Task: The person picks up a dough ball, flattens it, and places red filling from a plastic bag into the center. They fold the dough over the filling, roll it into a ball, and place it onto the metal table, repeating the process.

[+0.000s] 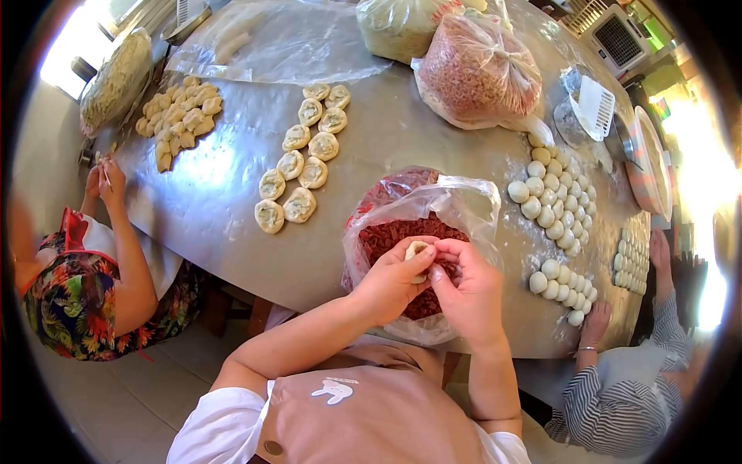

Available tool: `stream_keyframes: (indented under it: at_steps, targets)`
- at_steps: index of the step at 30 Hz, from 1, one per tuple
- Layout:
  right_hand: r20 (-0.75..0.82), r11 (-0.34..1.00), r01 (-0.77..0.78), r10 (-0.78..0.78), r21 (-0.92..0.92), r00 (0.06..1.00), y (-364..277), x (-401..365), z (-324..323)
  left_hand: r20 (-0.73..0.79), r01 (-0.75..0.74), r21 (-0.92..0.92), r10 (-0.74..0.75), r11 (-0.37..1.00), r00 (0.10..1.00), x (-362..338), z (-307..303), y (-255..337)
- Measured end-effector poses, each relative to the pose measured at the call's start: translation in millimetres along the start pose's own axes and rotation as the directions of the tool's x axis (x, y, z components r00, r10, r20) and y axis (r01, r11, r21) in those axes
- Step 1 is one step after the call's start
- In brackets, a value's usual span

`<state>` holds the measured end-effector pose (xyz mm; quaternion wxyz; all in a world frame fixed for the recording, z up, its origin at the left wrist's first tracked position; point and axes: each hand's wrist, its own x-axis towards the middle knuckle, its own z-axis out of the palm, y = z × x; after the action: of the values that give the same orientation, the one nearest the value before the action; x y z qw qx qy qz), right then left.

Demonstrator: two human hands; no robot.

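Over an open plastic bag of dark red filling, my left hand holds a small piece of dough with a hollow in its top. My right hand pinches at the same dough from the right, its thumb and fingers close to the dough's rim. Both hands meet at the dough, above the middle of the bag. Left of the bag, two uneven rows of round filled dough pieces lie on the metal table.
Dough pieces are heaped at the left. Tied bags stand at the back. White dough balls fill the right side, near a metal bowl. One person's hands are at the left edge, another's at the right.
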<state>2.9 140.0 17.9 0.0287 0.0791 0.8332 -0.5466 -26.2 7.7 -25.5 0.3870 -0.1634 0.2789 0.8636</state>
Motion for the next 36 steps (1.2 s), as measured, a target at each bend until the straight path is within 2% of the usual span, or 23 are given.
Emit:
stream_keyframes:
  at_steps: [3,6,7,8,10,14,16,19,20,22,25,28,29,32,33,36]
  targets:
    - [-0.01,0.989,0.003,-0.001,0.145,1.0,3.9,-3.3,0.1,-0.009,-0.02,-0.003,0.02,1.0,1.0,0.7,-2.5,-3.0]
    - [-0.114,0.988,-0.042,0.06,0.147,0.992,6.8,-6.5,-7.5,-0.047,0.003,-0.072,-0.007,0.997,0.999,-0.5,-4.3,3.8]
    - [-0.057,0.994,-0.076,0.081,0.083,0.995,3.4,-6.9,-14.3,-0.039,0.029,-0.065,-0.032,0.997,0.999,-2.9,-2.7,8.6]
    - [-0.029,0.996,0.036,-0.039,-0.082,0.999,5.9,-7.3,-18.9,-0.04,0.048,-0.065,-0.051,0.997,0.998,-4.7,-2.2,12.5]
    - [0.08,0.884,0.264,-0.253,-0.386,0.964,11.4,-11.6,-24.9,-0.043,0.087,-0.062,-0.09,0.994,0.995,-7.7,-1.1,16.5]
    - [0.088,0.795,0.386,-0.393,-0.467,0.915,10.2,-15.5,-6.8,0.097,0.132,-0.114,-0.122,0.985,0.988,-12.0,10.1,13.5]
    - [0.052,0.747,0.431,-0.472,-0.507,0.88,26.2,-11.9,5.3,0.071,0.127,-0.065,-0.122,0.99,0.99,-17.5,18.5,10.4]
    - [0.05,0.661,0.462,-0.542,-0.591,0.839,32.4,-7.4,8.9,0.275,0.149,-0.034,-0.134,0.988,0.952,-12.1,-4.9,6.1]
    - [0.057,0.63,0.472,-0.562,-0.617,0.825,32.4,-7.0,9.8,0.254,0.141,0.008,-0.138,0.99,0.957,-10.8,-8.2,4.2]
    - [0.03,0.655,0.48,-0.574,-0.584,0.818,30.8,-6.4,13.3,0.214,0.126,0.093,-0.143,0.988,0.966,-10.1,-6.2,5.2]
    - [-0.001,0.698,0.503,-0.585,-0.51,0.811,35.5,-5.0,14.7,0.026,0.13,0.175,-0.136,0.976,0.99,-12.0,10.1,3.4]
    - [-0.055,0.751,0.509,-0.581,-0.421,0.812,35.1,-3.2,12.1,0.07,0.165,0.117,-0.174,0.979,0.982,-12.0,12.3,-1.5]
    - [-0.078,0.769,0.507,-0.576,-0.389,0.814,32.4,-3.2,10.1,0.149,0.147,0.003,-0.145,0.989,0.978,-8.9,9.6,-5.3]
    - [-0.131,0.798,0.506,-0.569,-0.327,0.812,32.3,-3.8,8.6,0.081,0.222,-0.123,-0.213,0.967,0.974,-14.9,26.8,2.6]
    - [-0.139,0.794,0.502,-0.571,-0.342,0.809,30.7,-4.4,10.5,0.133,0.178,-0.089,-0.166,0.98,0.977,-6.1,8.2,-8.2]
    - [-0.196,0.782,0.47,-0.578,-0.409,0.792,19.6,-5.8,18.5,0.083,0.048,0.146,-0.061,0.988,0.995,-4.0,3.1,-11.7]
